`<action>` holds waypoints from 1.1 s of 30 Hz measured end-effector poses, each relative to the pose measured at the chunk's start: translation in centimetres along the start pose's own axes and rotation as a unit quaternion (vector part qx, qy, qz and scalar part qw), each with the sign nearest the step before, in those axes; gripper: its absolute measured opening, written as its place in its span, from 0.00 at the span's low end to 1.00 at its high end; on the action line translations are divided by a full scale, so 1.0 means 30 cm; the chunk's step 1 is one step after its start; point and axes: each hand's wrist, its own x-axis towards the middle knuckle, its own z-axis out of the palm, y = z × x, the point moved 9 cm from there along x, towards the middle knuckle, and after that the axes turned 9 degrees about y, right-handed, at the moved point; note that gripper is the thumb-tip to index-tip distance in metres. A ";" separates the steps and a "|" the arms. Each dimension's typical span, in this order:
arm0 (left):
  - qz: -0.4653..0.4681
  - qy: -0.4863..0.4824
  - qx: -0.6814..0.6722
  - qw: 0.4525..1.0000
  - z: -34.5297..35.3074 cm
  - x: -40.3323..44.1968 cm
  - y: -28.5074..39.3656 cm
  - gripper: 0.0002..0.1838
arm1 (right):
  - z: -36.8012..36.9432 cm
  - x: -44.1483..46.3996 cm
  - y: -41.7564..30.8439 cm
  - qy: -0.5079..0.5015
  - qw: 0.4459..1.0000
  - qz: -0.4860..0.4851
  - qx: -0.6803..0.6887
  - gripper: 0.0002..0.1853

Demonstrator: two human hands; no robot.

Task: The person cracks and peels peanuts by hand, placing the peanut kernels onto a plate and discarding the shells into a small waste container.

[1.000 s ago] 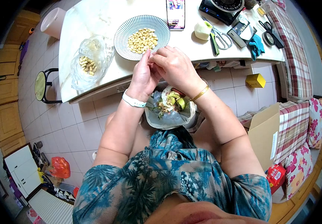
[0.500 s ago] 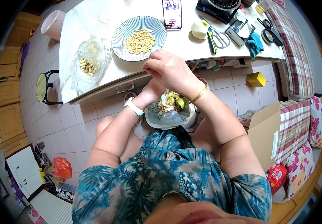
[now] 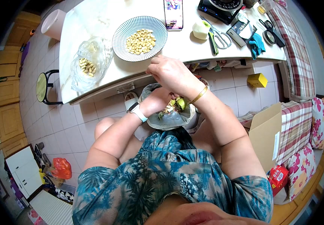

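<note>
Blue-striped, the bowl (image 3: 120, 36) is sitting on the table (image 3: 188, 44) just beyond the right fingertips, and pale nuts (image 3: 141, 42) are lying heaped in its middle. From my distant seat I am watching the right hand (image 3: 170, 73) hovering by the table's front edge, its fingers bunching close together; I cannot tell whether they are pinching anything. The left hand (image 3: 156, 99) is hanging over the bin (image 3: 169, 123), its fingers pointing towards the scraps (image 3: 180, 104); the hand's own back is mostly hiding them, so I cannot tell what, if anything, they are holding. Out to the left of both hands' fingers, beside the bowl, a clear bag (image 3: 90, 49) is lying with more nuts inside. Ahead of the right fingers, past the bowl, a phone (image 3: 173, 15) is glowing, while farther right a pale fruit (image 3: 200, 30) and scissors (image 3: 226, 39) are resting near each other.
</note>
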 end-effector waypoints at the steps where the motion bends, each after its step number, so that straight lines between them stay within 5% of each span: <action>1: 0.000 0.001 0.000 1.000 0.011 0.007 -0.029 0.11 | -0.001 0.000 0.000 -0.001 1.000 -0.001 0.000 0.03; 4: -0.009 0.051 -0.070 0.996 -0.018 0.024 -0.053 0.11 | -0.001 0.005 -0.001 -0.031 0.999 0.007 -0.006 0.06; 7: -0.141 0.112 -0.152 0.972 -0.121 0.001 -0.028 0.10 | -0.015 0.012 0.003 -0.030 0.999 0.015 -0.003 0.07; 10: -0.218 0.093 -0.383 0.893 -0.101 -0.025 -0.079 0.09 | -0.021 0.010 0.005 -0.002 1.000 0.010 -0.017 0.07; 14: -0.251 0.055 -0.319 0.913 -0.110 -0.053 -0.048 0.08 | 0.029 -0.011 0.020 -0.053 0.998 0.016 -0.032 0.05; 16: -0.095 0.001 -0.158 0.983 -0.088 -0.046 0.010 0.12 | 0.048 -0.018 0.025 -0.073 0.997 0.016 -0.037 0.04; 20: -0.083 -0.029 -0.093 0.992 -0.057 -0.073 0.030 0.17 | 0.069 -0.023 0.022 -0.091 0.995 0.011 -0.043 0.04; 29: -0.005 0.077 -0.206 0.975 -0.111 -0.046 0.033 0.11 | 0.056 -0.019 0.030 -0.128 0.990 0.042 -0.052 0.06; 30: -0.005 0.077 -0.206 0.975 -0.122 -0.043 0.041 0.11 | 0.056 -0.020 0.032 -0.132 0.989 0.042 -0.053 0.06; 32: -0.203 0.089 -0.314 0.923 -0.131 -0.052 -0.048 0.12 | 0.046 -0.019 0.031 -0.122 0.990 0.045 -0.047 0.07; 33: -0.203 0.088 -0.314 0.923 -0.135 -0.051 -0.051 0.12 | 0.039 -0.019 0.033 -0.113 0.992 0.049 -0.041 0.07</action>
